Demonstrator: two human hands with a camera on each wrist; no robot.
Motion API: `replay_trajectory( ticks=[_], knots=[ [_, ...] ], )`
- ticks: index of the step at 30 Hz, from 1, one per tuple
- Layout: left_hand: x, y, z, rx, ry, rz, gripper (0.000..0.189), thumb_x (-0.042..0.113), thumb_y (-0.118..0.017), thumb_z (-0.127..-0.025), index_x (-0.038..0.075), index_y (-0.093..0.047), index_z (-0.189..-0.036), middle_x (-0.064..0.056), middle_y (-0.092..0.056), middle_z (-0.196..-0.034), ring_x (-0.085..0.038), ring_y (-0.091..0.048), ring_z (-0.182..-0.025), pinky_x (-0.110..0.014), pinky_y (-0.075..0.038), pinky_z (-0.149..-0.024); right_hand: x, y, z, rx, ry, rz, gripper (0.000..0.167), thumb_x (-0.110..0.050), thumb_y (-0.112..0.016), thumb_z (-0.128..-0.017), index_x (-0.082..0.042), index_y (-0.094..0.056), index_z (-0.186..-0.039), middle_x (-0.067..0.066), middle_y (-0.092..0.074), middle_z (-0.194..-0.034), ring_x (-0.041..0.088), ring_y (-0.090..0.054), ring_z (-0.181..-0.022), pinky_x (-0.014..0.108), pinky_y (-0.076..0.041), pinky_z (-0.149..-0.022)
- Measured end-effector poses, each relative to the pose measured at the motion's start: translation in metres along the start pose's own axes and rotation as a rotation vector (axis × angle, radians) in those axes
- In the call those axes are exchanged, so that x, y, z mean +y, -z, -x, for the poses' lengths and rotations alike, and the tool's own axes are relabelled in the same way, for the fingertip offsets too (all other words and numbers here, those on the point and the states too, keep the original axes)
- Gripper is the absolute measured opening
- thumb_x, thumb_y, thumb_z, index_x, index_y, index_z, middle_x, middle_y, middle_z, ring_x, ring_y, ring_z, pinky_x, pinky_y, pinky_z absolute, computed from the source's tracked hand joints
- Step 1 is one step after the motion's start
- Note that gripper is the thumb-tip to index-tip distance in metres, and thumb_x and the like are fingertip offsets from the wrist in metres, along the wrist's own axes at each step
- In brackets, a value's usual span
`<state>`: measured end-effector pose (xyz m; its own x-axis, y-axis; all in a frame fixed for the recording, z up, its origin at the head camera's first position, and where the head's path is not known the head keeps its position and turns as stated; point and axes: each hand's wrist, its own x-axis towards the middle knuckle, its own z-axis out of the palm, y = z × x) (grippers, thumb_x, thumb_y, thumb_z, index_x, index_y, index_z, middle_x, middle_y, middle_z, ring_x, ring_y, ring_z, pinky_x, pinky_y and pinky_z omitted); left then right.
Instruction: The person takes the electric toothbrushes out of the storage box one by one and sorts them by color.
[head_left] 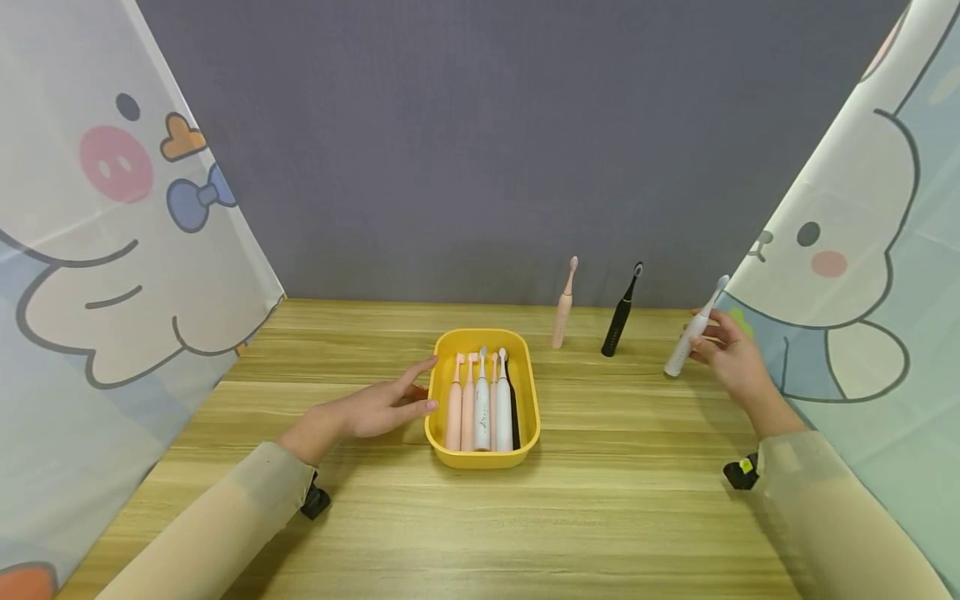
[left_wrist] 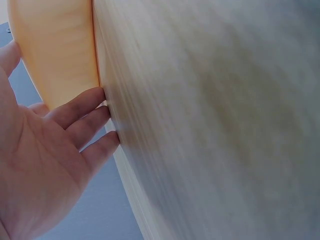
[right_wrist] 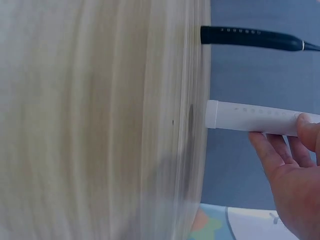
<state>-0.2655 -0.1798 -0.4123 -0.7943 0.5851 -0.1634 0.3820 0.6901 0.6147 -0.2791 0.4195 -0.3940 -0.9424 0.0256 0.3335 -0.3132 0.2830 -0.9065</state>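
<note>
My right hand [head_left: 731,358] pinches a white electric toothbrush [head_left: 688,337] by its handle, thumb on one side and fingers on the other. In the right wrist view the base of this toothbrush [right_wrist: 235,115] is at the tabletop; whether it bears on the wood I cannot tell. At the left wall of a yellow bin [head_left: 534,400] my left hand [head_left: 378,406] rests with its fingers extended, and the left wrist view has fingertips by the bin's side [left_wrist: 60,50]. Inside the bin lie several electric toothbrushes [head_left: 482,408], pink, white and black, heads toward the back.
Two more electric toothbrushes stand upright near the back of the wooden table [head_left: 600,525]: a pink one [head_left: 562,317] and a black one [head_left: 618,321], the black nearer my right hand. A grey panel [head_left: 525,150] rises behind, with printed cloths [head_left: 847,317] at both sides.
</note>
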Motion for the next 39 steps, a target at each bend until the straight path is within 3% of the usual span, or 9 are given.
replay_trajectory(
  ticks=[10,15,24,33,39],
  knots=[
    [0.002,0.000,0.001,-0.014,0.010,0.021,0.089,0.068,-0.048,-0.111,0.033,-0.002,-0.178,-0.019,-0.056,-0.164,-0.044,-0.053,-0.152,-0.067,-0.036,-0.129,0.010,0.011,-0.007,0.043,-0.009,-0.083,0.050,0.011,-0.056,-0.108,-0.032,-0.065,-0.132,-0.022,-0.071,-0.110,-0.006,-0.070,-0.099,0.014,-0.062,-0.081],
    [0.001,0.000,0.000,-0.014,0.013,0.018,0.089,0.068,-0.048,-0.111,0.033,-0.002,-0.178,-0.018,-0.056,-0.164,-0.043,-0.053,-0.152,-0.066,-0.036,-0.129,0.011,0.015,-0.010,0.064,-0.032,-0.044,0.049,0.008,-0.057,-0.109,-0.033,-0.064,-0.133,-0.025,-0.070,-0.109,-0.009,-0.070,-0.098,0.013,-0.062,-0.080],
    [0.000,0.000,0.000,-0.016,0.008,0.014,0.088,0.068,-0.049,-0.111,0.035,-0.002,-0.178,-0.017,-0.056,-0.164,-0.043,-0.053,-0.153,-0.067,-0.035,-0.129,0.013,0.020,-0.012,0.100,-0.096,0.198,0.045,-0.001,-0.057,-0.112,-0.026,-0.057,-0.148,-0.028,-0.061,-0.109,-0.014,-0.063,-0.099,0.013,-0.062,-0.082],
    [0.001,0.000,0.000,-0.016,0.008,0.014,0.087,0.068,-0.048,-0.111,0.035,-0.002,-0.178,-0.017,-0.056,-0.164,-0.043,-0.053,-0.152,-0.067,-0.035,-0.129,0.013,0.021,-0.010,0.103,-0.100,0.234,0.043,-0.002,-0.057,-0.112,-0.022,-0.056,-0.150,-0.027,-0.060,-0.110,-0.015,-0.062,-0.099,0.014,-0.062,-0.083],
    [0.000,0.001,0.000,-0.012,0.011,0.014,0.088,0.068,-0.048,-0.111,0.035,-0.002,-0.178,-0.017,-0.057,-0.164,-0.043,-0.053,-0.152,-0.068,-0.035,-0.129,0.016,0.021,-0.011,0.092,-0.115,0.246,0.045,-0.003,-0.055,-0.113,-0.011,-0.051,-0.157,-0.023,-0.058,-0.114,-0.015,-0.061,-0.101,0.014,-0.062,-0.084]
  ],
)
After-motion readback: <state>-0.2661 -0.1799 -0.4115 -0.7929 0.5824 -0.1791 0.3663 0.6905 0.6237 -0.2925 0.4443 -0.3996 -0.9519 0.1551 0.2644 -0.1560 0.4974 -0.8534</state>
